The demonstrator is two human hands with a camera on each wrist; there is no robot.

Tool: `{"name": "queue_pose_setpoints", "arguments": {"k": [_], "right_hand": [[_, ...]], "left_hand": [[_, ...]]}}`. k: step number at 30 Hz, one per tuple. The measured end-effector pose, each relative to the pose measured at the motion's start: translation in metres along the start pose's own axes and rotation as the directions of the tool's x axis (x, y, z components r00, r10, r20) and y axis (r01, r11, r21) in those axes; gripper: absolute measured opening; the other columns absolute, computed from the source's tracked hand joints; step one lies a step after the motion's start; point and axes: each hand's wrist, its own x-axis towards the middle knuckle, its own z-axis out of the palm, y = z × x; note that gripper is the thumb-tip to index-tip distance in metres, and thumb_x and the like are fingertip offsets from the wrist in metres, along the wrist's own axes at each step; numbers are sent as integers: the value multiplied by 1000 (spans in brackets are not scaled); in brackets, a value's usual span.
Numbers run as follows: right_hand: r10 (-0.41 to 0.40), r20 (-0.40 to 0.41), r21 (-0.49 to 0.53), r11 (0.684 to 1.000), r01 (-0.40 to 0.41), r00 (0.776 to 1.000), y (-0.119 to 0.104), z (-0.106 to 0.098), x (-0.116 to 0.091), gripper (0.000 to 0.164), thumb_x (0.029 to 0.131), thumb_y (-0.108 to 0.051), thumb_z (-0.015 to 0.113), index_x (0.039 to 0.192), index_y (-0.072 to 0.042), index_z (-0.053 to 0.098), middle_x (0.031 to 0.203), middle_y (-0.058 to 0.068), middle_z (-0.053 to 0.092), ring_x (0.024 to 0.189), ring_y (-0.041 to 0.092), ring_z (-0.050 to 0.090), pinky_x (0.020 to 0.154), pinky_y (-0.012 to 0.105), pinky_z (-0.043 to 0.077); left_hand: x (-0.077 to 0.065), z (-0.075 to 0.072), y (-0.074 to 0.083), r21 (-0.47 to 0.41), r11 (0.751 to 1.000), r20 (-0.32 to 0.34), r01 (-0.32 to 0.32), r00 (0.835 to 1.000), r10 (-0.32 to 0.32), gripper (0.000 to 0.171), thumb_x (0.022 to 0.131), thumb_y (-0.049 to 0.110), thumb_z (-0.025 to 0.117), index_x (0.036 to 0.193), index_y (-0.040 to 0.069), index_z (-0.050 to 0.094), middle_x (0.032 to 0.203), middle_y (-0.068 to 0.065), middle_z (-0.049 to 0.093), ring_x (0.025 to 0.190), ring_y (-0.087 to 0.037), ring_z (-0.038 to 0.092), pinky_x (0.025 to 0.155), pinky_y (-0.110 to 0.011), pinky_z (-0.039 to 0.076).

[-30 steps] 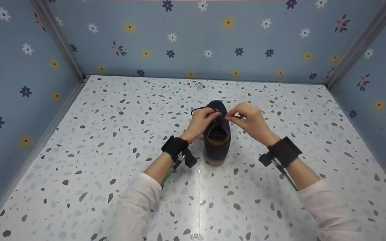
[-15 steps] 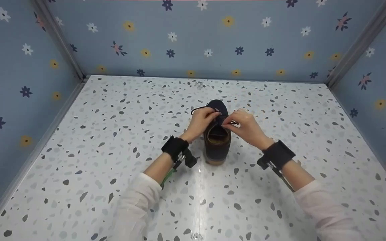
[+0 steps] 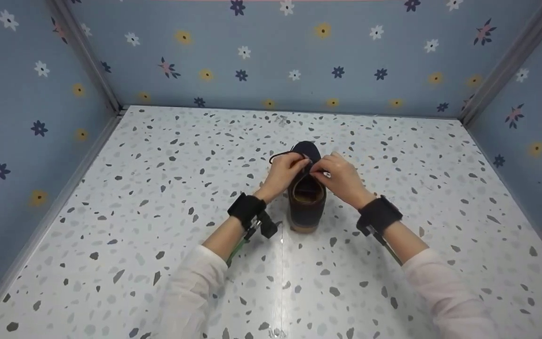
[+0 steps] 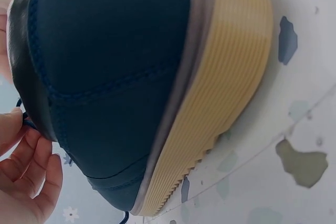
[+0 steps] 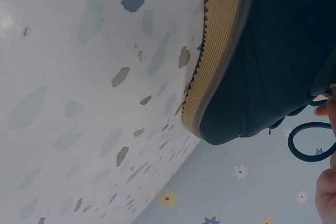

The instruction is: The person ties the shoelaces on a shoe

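A dark navy shoe point(image 3: 306, 212) with a ribbed tan sole point(image 4: 239, 40) stands upright, toe pointing away from me. My left hand point(image 3: 281, 173) is at the left of the lacing, thumb and fingertips pinching a dark shoelace point(image 4: 29, 123). A loop of lace point(image 3: 278, 154) arcs out to the left beyond that hand. From the other side my right hand point(image 3: 341, 178) pinches lace close above the shoe's opening, its fingertips near the left ones. The right wrist view shows a lace loop point(image 5: 299, 142) beside the right hand point(image 5: 326, 195), which is mostly cut off. The knot area is hidden by fingers.
The shoe stands on a white speckled tabletop point(image 3: 158, 212). Blue flowered panels point(image 3: 271, 56) enclose the back and both sides. Each wrist wears a black strap point(image 3: 247, 205) with a small camera.
My right hand has moved left and slightly toward me, from beside the shoe to over its lacing, close to the left hand. The left hand and the shoe have stayed in place.
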Motion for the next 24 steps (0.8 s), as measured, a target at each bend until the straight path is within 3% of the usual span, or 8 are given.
{"name": "queue_pose_setpoints", "arguments": {"k": [7,11,13,17,18,20,24], "right_hand": [[-63,-80,-6,998,63,995,1,-1,0,14,60,-20,58,72,-14,54,72,-6,45,66,9,37,56,20,29],[-36,-128,57,997,43,991,2,-6,3,18,62,-22,57,77,-14,53,80,-4,42,74,12,37,60,25,29],[4,-137,140,990,16,990,31,7,-2,16,66,-22,52,80,-14,52,81,-2,42,74,13,37,60,26,30],[94,-168,181,981,-63,981,31,-5,8,12,69,-20,48,81,-17,51,78,-4,43,70,13,37,57,26,29],[97,-183,176,982,-64,978,31,-8,10,12,70,-20,47,80,-17,52,77,-4,44,69,13,37,57,25,29],[102,-210,121,990,-78,972,3,-32,23,9,68,-19,50,77,-17,52,74,-6,44,67,11,36,55,25,28],[95,-243,99,992,-72,965,7,-38,28,9,69,-18,50,77,-16,53,72,-6,46,65,10,37,53,24,27]], "left_hand": [[-1,1,-1,35,999,-8,-17,1000,17,12,69,21,48,70,12,56,65,8,50,56,0,41,51,-15,32],[-2,1,-1,37,999,-9,-2,1000,3,13,70,23,47,69,13,55,64,9,50,56,0,41,51,-15,32],[-2,1,-2,39,999,-13,-1,1000,2,14,70,24,46,69,13,55,64,9,49,55,0,41,51,-15,32],[-3,1,-2,38,999,-20,-22,1000,22,14,69,23,47,70,13,55,64,9,50,55,1,41,51,-14,32],[-3,1,-1,35,999,-21,-29,999,30,13,69,23,48,70,12,55,64,9,50,56,1,41,51,-14,32],[-3,1,-1,23,999,-18,-37,999,38,13,69,23,48,70,13,56,64,9,50,55,0,41,51,-14,32],[-4,0,-1,19,999,-14,-45,999,45,12,68,23,49,70,13,56,63,8,50,56,0,42,52,-14,32]]}}
